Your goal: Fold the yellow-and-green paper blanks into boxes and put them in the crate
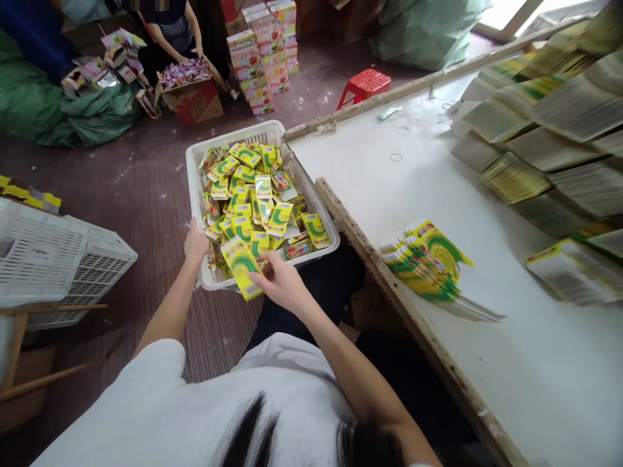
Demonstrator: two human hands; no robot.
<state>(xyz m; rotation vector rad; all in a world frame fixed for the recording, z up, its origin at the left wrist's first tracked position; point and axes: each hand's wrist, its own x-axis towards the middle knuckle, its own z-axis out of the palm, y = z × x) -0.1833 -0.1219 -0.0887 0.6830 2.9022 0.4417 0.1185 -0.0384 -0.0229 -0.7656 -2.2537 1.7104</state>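
A white plastic basket (pixel 195 188) heaped with yellow-green packets (pixel 241 224) sits in front of me, against the table's corner. My left hand (pixel 195 242) is closed on the basket's left rim, its fingers partly hidden. Over the basket's near edge, my right hand (pixel 280 280) pinches a yellow-green printed card (pixel 242 267), slightly blurred and tilted. Whether that card has a packet attached, I cannot tell. On the white table (pixel 516 376) to my right lies a fanned stack of similar yellow-green cards (pixel 431 263).
Piles of bundled cards (pixel 549 136) cover the table's far right. Beyond the basket are a red stool (pixel 365 85), stacked colourful boxes (pixel 263 55) and a person (pixel 170 32) with hands at a filled carton (pixel 192 100). White crates (pixel 58 259) stand at left.
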